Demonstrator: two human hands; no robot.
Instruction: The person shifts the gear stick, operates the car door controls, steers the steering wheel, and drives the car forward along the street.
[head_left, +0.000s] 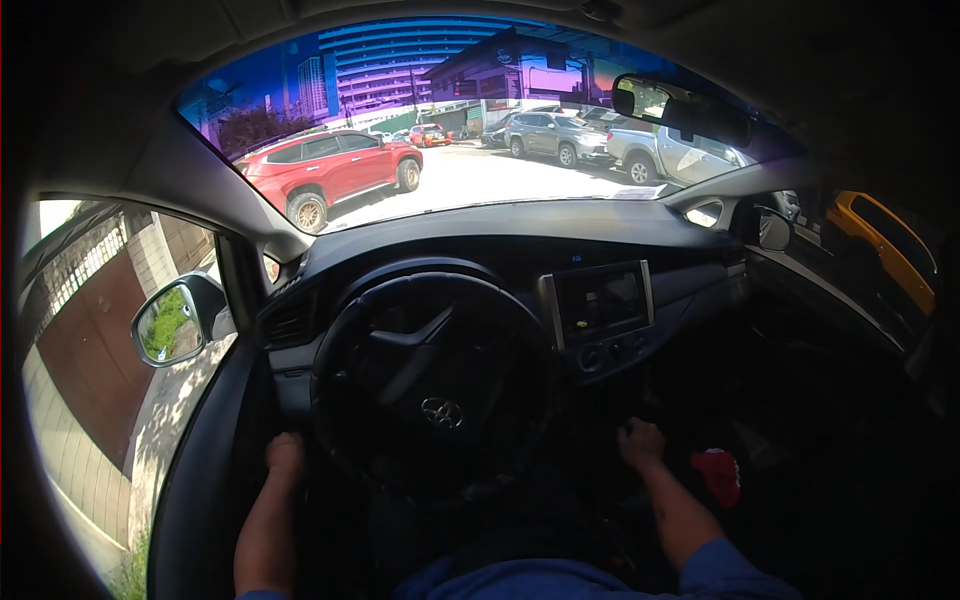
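My left hand [285, 455] is closed, low beside the driver's door and just left of the steering wheel [440, 400]. Shadow hides what its fingers grip, if anything. Over the dark centre console, right of the wheel, my right hand [640, 443] is curled into a fist; whatever lies under its fingers cannot be made out. Both hands are apart from the black wheel, which carries an oval emblem at its hub. A dashboard screen [602, 298] with silver side trims and round control knobs [612, 350] below it sits ahead of my right hand.
A red and white item [718, 476] lies right of my right forearm. Outside, a red SUV [335, 168], a grey SUV [560, 135] and a silver pickup [668, 155] stand ahead. The left side mirror [172, 322] faces a wall and brown gate [95, 350]. A yellow vehicle [885, 240] is at right.
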